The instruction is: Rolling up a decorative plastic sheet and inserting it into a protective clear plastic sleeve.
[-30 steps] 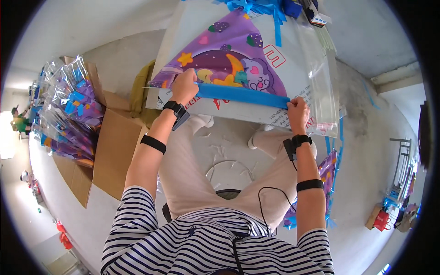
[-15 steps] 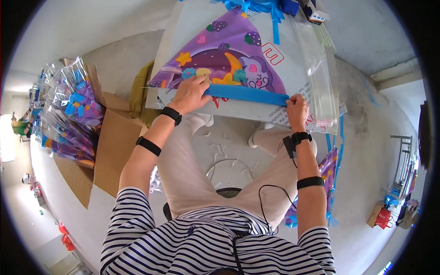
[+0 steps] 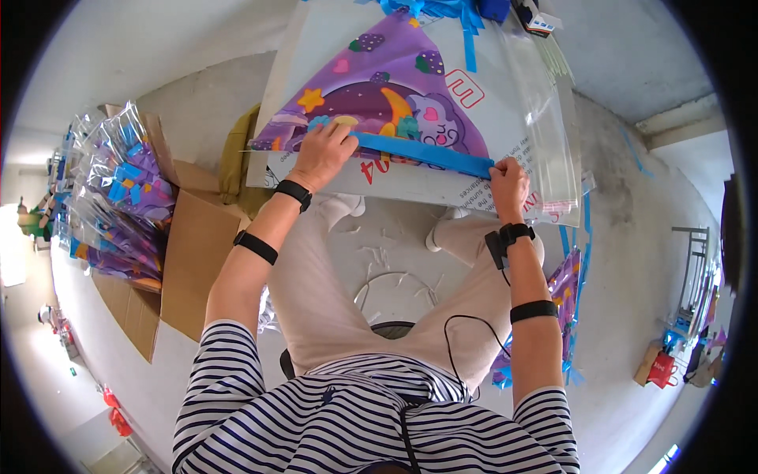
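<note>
A white, printed board is serving as the worktop (image 3: 497, 118), lying in front of the seated person. To its left, an open cardboard box (image 3: 201, 261) is standing on the floor, its flaps folded out. A purple triangular sheet (image 3: 363, 79) with cartoon pictures is lying flat on the worktop, its point facing away and its wide edge toward the person. Clear-wrapped packages (image 3: 138, 178) with purple and blue contents are filling the box. Clear plastic sleeves (image 3: 557, 134) are lying along the worktop's right side. An olive bag (image 3: 237, 162) is resting between box and worktop. A bundle of blue ribbons (image 3: 442, 8) is lying at the sheet's far point. A blue strip (image 3: 426, 152) is running along the sheet's near edge, stretching between both hands. The left hand (image 3: 325, 154) is resting at the strip's left end, its fingers bunching together; whether they are pinching or only pressing it, I cannot tell. The right hand (image 3: 509, 186) is pinching the strip's right end between thumb and fingers. Small pale scraps (image 3: 379, 257) are lying on the floor.
</note>
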Available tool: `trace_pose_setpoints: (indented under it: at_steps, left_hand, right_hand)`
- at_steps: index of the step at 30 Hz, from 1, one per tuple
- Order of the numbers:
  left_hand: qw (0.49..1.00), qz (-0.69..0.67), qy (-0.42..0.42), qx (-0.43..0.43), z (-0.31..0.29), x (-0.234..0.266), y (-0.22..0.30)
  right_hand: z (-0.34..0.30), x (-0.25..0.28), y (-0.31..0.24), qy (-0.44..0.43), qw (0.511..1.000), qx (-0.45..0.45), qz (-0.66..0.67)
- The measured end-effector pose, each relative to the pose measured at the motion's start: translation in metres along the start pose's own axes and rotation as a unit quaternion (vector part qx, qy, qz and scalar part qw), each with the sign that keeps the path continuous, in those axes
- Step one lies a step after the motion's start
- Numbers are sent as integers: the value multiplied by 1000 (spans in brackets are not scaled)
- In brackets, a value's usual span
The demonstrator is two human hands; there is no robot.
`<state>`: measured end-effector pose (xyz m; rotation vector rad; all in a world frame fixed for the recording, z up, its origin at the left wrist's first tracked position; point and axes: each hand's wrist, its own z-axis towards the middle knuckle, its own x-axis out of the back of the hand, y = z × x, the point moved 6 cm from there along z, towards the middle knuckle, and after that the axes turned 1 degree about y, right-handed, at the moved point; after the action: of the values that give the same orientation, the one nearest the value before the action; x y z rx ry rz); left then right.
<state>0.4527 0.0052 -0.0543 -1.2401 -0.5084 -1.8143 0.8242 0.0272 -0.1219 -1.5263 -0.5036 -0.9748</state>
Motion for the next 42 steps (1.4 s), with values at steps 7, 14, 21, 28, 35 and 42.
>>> trace_pose_setpoints:
  at_steps: [7,14,21,28,35,42]
  left_hand:
    - [1000,0,-2,-13,-5,-12,6]
    - [998,-51,-41,22,-13,-20,3]
    - [998,-41,-52,6,-16,-11,6]
    - [999,-23,-40,6,-24,-5,7]
    - [997,57,-49,-36,-26,-13,15]
    - [995,67,-73,-3,-23,-17,12]
  right_hand:
    - [0,-1,-2,4,1000,7,2]
    - [-11,3,-16,-1,999,16,-37]
    - [-17,6,-26,7,998,38,-46]
    - [-27,5,-53,36,953,251,-166]
    - [-33,5,-69,54,892,421,-158]
    - [-43,9,-70,9,897,407,-170]
